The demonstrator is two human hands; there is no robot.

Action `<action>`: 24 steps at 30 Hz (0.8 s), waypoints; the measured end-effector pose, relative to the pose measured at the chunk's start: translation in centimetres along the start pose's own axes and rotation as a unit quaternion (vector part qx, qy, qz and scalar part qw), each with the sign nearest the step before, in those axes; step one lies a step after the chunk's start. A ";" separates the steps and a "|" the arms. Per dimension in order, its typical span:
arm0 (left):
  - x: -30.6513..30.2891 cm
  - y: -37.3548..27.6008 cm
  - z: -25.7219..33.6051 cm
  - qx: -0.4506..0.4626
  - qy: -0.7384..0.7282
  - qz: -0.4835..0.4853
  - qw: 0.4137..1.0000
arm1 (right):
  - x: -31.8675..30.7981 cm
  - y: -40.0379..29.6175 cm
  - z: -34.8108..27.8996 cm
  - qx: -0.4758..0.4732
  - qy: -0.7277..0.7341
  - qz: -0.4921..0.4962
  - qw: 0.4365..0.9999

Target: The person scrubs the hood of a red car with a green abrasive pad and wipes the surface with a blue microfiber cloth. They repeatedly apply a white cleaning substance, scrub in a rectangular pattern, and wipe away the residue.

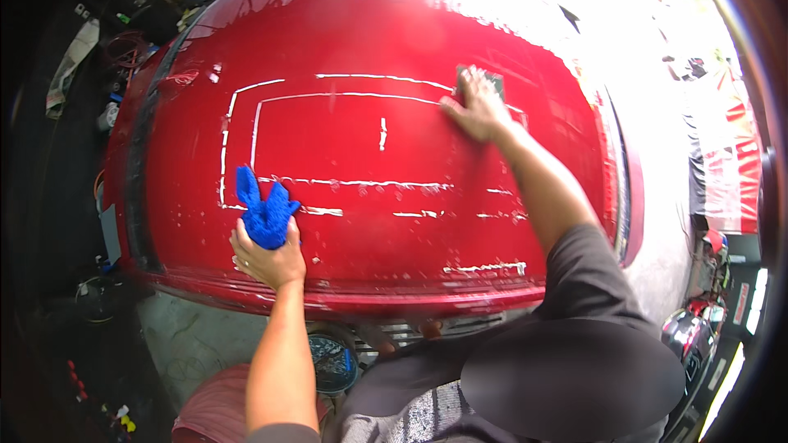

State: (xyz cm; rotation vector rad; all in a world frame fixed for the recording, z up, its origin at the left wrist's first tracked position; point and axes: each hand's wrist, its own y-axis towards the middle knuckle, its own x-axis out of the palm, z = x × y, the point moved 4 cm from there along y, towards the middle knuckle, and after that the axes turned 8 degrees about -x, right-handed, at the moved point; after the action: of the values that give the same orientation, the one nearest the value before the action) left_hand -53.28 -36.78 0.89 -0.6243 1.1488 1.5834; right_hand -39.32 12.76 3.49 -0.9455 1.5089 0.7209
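A glossy red car roof panel [345, 141] fills the view before me, marked with white rectangular outlines. My left hand [271, 252] grips a bunched blue microfiber cloth [266, 221] at the near left corner of the outlines. Flat on the panel at the upper right, my right hand [477, 104] presses a thin dark green-grey sheet [496, 82], perhaps sandpaper, near the outlines' far right corner. The palm hides most of that sheet.
Below the panel's near edge a dark bucket [332, 363] holds liquid and a blue item. A dark car [692, 332] stands at the right. Hoses [126, 49] and assorted items lie at the left. Bright light washes out the upper right.
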 end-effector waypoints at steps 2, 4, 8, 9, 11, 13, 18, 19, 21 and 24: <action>0.0 -0.1 -0.7 -0.011 -0.001 -0.020 1.000 | -1.4 7.2 2.7 0.004 0.014 0.011 1.000; -0.2 -0.2 -1.0 0.017 -0.013 -0.006 1.000 | -0.9 12.9 6.4 0.020 0.053 0.038 0.998; -0.3 0.0 -0.8 0.026 -0.030 0.001 0.999 | -2.2 17.3 6.9 0.068 0.055 0.004 0.996; -0.3 -0.2 -0.7 0.023 -0.025 0.002 0.999 | -2.3 16.8 7.4 0.070 -0.003 0.011 0.997; 0.4 0.0 0.1 0.023 -0.032 -0.001 0.999 | -0.6 14.5 8.6 0.066 0.026 0.109 0.991; 0.1 0.2 -0.2 0.021 -0.023 0.006 1.000 | -0.3 8.4 3.7 0.025 0.038 0.047 0.998; 0.4 0.5 -0.3 0.004 0.008 0.029 1.000 | 2.1 -16.6 -9.5 -0.040 -0.001 -0.026 0.999; 0.7 0.6 -0.1 0.000 0.000 0.031 1.000 | 3.4 -21.9 -11.1 -0.058 -0.014 -0.038 0.998; 1.0 0.7 0.1 -0.018 -0.003 0.013 1.000 | 5.0 -30.6 -14.5 -0.057 0.034 -0.067 0.996; 0.7 0.3 0.4 -0.026 0.001 0.003 1.000 | 4.9 -33.3 -14.7 -0.052 0.050 -0.085 0.994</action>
State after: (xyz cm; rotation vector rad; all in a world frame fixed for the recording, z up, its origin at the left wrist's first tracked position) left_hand -53.72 -36.13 0.51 -0.6571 1.1142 1.6233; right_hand -17.56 -16.86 3.17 -1.1894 1.4676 0.6427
